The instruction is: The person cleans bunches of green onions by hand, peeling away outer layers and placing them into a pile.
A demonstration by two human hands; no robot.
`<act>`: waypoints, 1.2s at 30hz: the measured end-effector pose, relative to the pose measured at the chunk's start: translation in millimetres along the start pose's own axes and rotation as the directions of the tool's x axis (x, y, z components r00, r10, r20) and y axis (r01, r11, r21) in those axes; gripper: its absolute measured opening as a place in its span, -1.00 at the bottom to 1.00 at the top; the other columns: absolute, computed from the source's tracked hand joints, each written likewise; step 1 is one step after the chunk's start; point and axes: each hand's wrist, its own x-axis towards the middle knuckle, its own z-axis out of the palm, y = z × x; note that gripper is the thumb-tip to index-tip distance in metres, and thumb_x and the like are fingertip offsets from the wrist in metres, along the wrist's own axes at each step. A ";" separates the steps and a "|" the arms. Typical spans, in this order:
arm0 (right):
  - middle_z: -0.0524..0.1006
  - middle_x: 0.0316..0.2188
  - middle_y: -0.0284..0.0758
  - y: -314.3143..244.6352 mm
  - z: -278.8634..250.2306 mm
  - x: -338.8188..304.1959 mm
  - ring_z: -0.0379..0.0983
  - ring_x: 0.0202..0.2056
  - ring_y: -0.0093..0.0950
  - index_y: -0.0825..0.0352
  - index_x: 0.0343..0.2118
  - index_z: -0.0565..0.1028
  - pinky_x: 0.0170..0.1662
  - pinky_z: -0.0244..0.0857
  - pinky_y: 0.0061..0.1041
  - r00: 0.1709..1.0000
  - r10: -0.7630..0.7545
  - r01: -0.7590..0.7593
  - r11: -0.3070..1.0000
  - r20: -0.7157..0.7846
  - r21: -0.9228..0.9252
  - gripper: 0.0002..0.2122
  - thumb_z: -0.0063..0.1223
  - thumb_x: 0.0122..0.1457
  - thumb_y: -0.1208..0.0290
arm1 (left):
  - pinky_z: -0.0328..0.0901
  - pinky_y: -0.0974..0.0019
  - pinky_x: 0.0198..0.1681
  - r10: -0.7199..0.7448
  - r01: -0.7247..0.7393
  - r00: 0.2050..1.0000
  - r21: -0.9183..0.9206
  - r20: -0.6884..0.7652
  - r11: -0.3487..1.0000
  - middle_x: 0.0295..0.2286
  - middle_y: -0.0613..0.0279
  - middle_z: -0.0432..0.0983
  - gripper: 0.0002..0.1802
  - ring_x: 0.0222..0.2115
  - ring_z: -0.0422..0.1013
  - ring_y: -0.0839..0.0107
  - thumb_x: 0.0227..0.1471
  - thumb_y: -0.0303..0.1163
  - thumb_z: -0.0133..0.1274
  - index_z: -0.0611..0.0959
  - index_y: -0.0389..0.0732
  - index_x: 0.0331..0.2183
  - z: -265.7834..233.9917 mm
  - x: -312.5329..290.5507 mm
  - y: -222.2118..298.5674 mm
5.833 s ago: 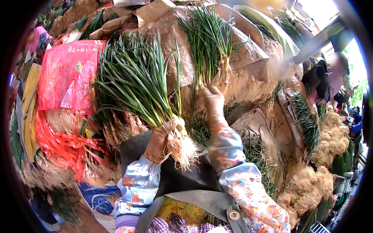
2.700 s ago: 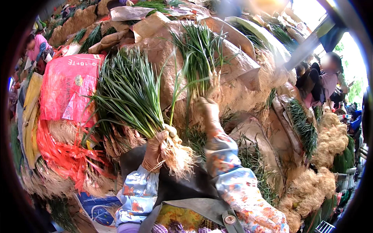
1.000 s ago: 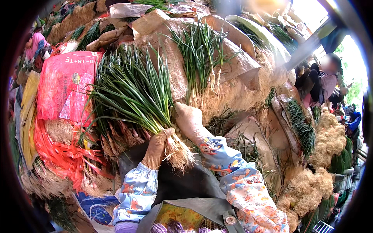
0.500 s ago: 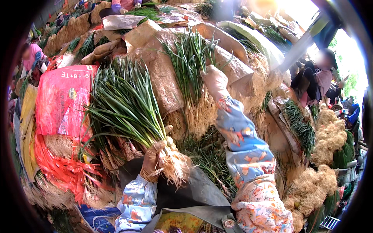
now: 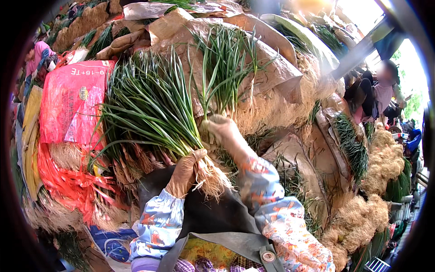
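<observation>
My left hand (image 5: 185, 173), in a tan glove, grips a thick bundle of green chives (image 5: 149, 106) just above its pale roots (image 5: 214, 177). The leaves fan up and to the left. My right hand (image 5: 223, 131), also gloved, is closed around a few chive stalks (image 5: 216, 77) that rise from the heap just right of the bundle. Both forearms wear floral sleeves. A dark apron (image 5: 204, 215) lies below the hands.
A big heap of rooted chives under brown paper sheets (image 5: 272, 72) fills the middle. Pink and red plastic sacks (image 5: 68, 106) lie at the left. Mounds of pale roots (image 5: 380, 163) sit at the right, where another person (image 5: 385, 90) stands.
My right hand has come back down from the upper heap and now holds a few stalks next to the bundle. The left hand has kept the bundle in place.
</observation>
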 end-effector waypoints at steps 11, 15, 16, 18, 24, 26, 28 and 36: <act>0.53 -0.49 -0.41 -15.9 38.6 -11.1 0.44 -0.54 -0.51 0.42 -0.31 0.47 -0.43 0.35 -0.52 0.959 -0.271 0.162 0.762 -0.082 -0.626 -0.78 -0.01 0.08 0.36 | 0.43 0.32 -0.55 -0.047 0.046 0.999 -0.016 -0.026 0.999 -0.63 0.14 0.46 -0.71 -0.64 0.46 0.29 -0.01 -0.32 -0.02 0.45 -0.32 -0.27 -38.8 -8.8 0.2; 0.48 -0.56 -0.43 4.1 24.6 21.3 0.25 -0.68 -0.63 0.34 -0.43 0.46 -0.63 0.17 -0.67 0.977 0.040 -0.001 0.983 -0.211 0.183 -0.86 -0.02 0.06 0.38 | 0.40 0.34 -0.45 0.132 -0.111 0.985 -0.174 0.115 0.979 -0.50 0.20 0.39 -0.81 -0.57 0.39 0.38 -0.04 -0.38 0.03 0.44 -0.26 -0.37 -3.2 -12.5 11.5; 0.37 -0.73 -0.49 19.4 2.6 44.6 0.11 -0.77 -0.71 0.25 -0.53 0.44 -0.74 -0.03 -0.72 0.954 0.056 0.102 0.865 -0.295 0.491 -0.86 -0.08 0.10 0.36 | 0.40 0.33 -0.45 0.195 -0.117 0.952 -0.310 0.236 0.944 -0.47 0.21 0.37 -0.81 -0.54 0.39 0.39 -0.06 -0.39 0.05 0.43 -0.24 -0.37 -3.6 -8.0 4.9; 0.41 -0.69 -0.47 33.7 -36.8 48.3 0.15 -0.75 -0.72 0.27 -0.51 0.44 -0.74 -0.03 -0.72 0.993 -0.078 0.115 0.741 -0.085 0.662 -0.88 -0.10 0.09 0.40 | 0.39 0.32 -0.46 0.177 -0.115 0.952 -0.243 0.249 0.963 -0.43 0.23 0.33 -0.80 -0.45 0.37 0.39 -0.08 -0.41 0.07 0.43 -0.18 -0.35 -16.8 -10.5 1.9; 0.48 -0.44 -0.36 61.5 -37.7 -12.9 0.36 -0.55 -0.64 0.33 -0.22 0.40 -0.59 0.20 -0.69 0.908 -0.005 0.076 0.985 0.419 -0.153 -0.79 -0.10 0.12 0.36 | 0.40 0.29 -0.40 0.181 -0.106 0.958 -0.311 0.222 0.944 -0.37 0.19 0.35 -0.72 -0.38 0.37 0.34 -0.10 -0.40 0.06 0.43 -0.17 -0.27 -24.5 -25.1 9.2; 0.47 -0.40 -0.39 44.3 -20.2 -27.4 0.31 -0.53 -0.68 0.33 -0.09 0.34 -0.57 0.15 -0.74 0.960 -0.012 0.066 0.981 0.281 -0.184 -0.69 -0.13 0.15 0.30 | 0.40 0.27 -0.38 0.166 -0.068 0.955 -0.363 0.247 0.930 -0.36 0.19 0.35 -0.73 -0.36 0.37 0.33 -0.10 -0.39 0.06 0.43 -0.18 -0.27 -21.9 -22.6 8.5; 0.43 -0.46 -0.46 1.8 -5.0 -33.7 0.20 -0.58 -0.73 0.33 -0.04 0.33 -0.57 0.08 -0.77 0.962 -0.100 0.115 0.992 0.254 -0.043 -0.66 -0.10 0.16 0.29 | 0.39 0.26 -0.36 0.163 -0.076 0.954 -0.324 0.251 0.943 -0.37 0.20 0.37 -0.72 -0.36 0.37 0.33 -0.08 -0.36 0.04 0.43 -0.20 -0.26 -17.0 -22.3 8.6; 0.39 -0.69 -0.33 34.1 26.0 -17.9 0.31 -0.65 -0.55 0.29 -0.49 0.45 -0.58 0.19 -0.54 0.848 -0.530 0.474 0.757 0.001 -0.450 -0.89 0.04 0.07 0.37 | 0.38 0.25 -0.36 0.141 -0.070 0.961 -0.284 0.237 0.956 -0.39 0.19 0.34 -0.74 -0.38 0.36 0.33 -0.08 -0.36 0.04 0.40 -0.19 -0.30 -15.9 -28.2 9.4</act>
